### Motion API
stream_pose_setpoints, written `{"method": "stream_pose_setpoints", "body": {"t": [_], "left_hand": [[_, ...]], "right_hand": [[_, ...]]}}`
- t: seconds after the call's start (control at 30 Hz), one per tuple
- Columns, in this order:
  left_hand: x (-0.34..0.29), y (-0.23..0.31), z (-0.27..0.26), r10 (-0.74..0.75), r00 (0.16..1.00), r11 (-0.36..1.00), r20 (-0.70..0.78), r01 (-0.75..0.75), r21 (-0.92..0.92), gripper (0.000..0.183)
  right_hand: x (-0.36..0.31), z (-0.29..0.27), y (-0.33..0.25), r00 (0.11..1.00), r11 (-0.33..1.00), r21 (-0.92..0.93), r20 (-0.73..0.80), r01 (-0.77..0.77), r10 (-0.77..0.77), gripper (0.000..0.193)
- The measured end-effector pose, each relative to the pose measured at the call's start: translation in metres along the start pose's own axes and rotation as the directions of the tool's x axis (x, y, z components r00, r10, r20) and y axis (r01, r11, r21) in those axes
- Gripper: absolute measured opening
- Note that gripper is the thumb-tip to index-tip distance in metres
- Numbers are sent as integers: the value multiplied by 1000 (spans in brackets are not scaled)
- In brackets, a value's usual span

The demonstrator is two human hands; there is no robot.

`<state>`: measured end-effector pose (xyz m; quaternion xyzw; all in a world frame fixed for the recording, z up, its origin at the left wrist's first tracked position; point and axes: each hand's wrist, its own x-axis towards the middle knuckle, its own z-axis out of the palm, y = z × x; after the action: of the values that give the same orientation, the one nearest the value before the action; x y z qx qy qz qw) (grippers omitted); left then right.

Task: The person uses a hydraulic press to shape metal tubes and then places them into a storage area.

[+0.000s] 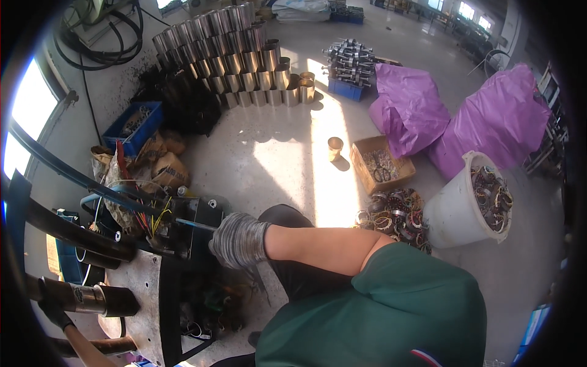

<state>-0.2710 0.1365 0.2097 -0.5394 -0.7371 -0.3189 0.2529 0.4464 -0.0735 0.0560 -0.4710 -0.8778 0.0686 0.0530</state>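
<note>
The right hand (238, 240), in a grey glove, is clamped on a thin blue rod (194, 225) by the wires (153, 221) on the machine; the rod looks stiff and light, best held near its end, and the left hand (54, 311) grips a dark lever (92, 300).

Floor (275, 153): pale polished concrete, crossed by a bright sunlight patch (333, 183). Window (24, 116): left side, glaring white. Further windows (474, 15) at far right.

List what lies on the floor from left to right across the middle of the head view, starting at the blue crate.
Blue crate → brown paper sacks → single brass-coloured cup → cardboard box of metal parts → white bucket of wound coils, with the purple bags behind the box and the bucket.
</note>
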Motion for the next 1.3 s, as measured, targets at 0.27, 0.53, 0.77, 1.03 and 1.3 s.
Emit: {"method": "stream_pose_setpoints", "body": {"t": [0.27, 0.53, 0.77, 1.03, 1.3], "left_hand": [[6, -26, 22, 85, 994, 981, 72, -96, 168, 70], [4, -54, 54, 204, 964, 892, 173, -256, 373, 66], [0, -66, 62, 281, 931, 849, 232, -354, 391, 63], [-6, -78, 64, 339, 905, 698, 257, -425, 575, 62], [-24, -55, 56, 371, 873, 613, 317, -487, 622, 62]], "right_hand": [[-1, -3, 1, 1000, 998, 66, -31, 6, -4, 13], [-2, -5, 1, 1000, 999, 18, 0, 28, -28, 14], [-4, -11, 1, 1000, 994, 112, -1, -15, 16, 17], [-7, -15, 0, 996, 984, 159, 1, -84, 85, 26], [-8, -15, -1, 998, 988, 154, -55, -35, 44, 24]]}}
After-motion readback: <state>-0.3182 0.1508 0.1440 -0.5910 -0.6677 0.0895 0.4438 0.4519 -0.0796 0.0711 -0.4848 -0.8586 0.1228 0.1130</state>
